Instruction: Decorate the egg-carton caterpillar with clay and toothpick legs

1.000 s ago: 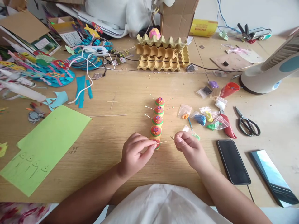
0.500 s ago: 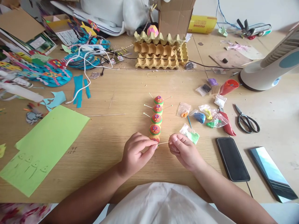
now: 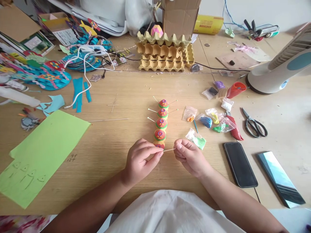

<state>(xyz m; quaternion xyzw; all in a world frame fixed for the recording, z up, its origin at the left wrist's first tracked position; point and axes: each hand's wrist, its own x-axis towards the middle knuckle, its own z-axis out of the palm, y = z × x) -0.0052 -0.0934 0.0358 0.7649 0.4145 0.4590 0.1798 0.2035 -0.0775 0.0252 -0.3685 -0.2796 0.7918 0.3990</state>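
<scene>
A thin pale stick [image 3: 169,149] spans the gap between my hands. My left hand [image 3: 143,157] pinches one end between thumb and fingertips, and my right hand [image 3: 188,153] is closed on the other end. Just beyond them, a row of egg-cup domes [image 3: 161,123] runs away from me, red on top with a green band, small faces and blue loops. Thin sticks with pale tips [image 3: 152,110] poke out from both sides of the farther domes. The nearest dome is partly hidden behind my left fingers.
Bags of coloured clay [image 3: 206,121], scissors [image 3: 255,124] and two phones [image 3: 240,165] lie to the right. Green paper [image 3: 51,149] and loose thin sticks [image 3: 109,119] are on the left. Egg cartons [image 3: 161,63] stand at the back, a white appliance [image 3: 264,77] at the far right.
The whole view has shifted slightly, so things on the table appear a little further left. My hands keep the same hold on the stick.
</scene>
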